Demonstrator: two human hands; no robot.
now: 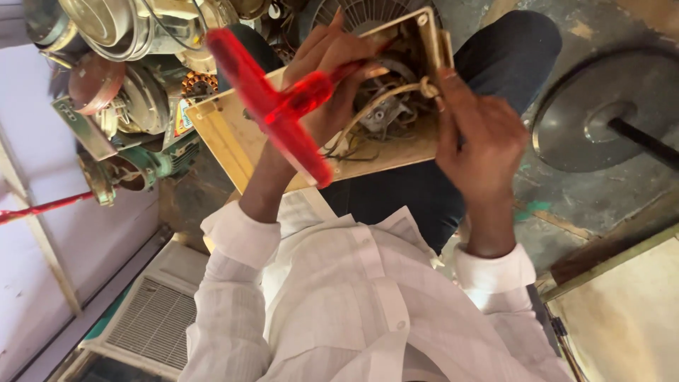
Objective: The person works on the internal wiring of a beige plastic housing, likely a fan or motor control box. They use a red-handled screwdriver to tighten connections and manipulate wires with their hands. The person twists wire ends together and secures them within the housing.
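the cream housing (233, 134) lay open on the person's lap, above the concrete floor (601, 191). inside it the motor (385, 106) was half hidden by fingers and wires. the left hand (332, 71) gripped a red t-handled screwdriver (272, 106), its tip hidden inside the housing. the right hand (481, 141) pinched the housing's edge.

Both forearms raised, white sleeves; left hand (325, 78) fist-clenched w/ fingers curled, right hand (477, 141) pinching, wrist bent.

Wires (368, 117) crowd housing (233, 134); motor pile (134, 85) blocks one side
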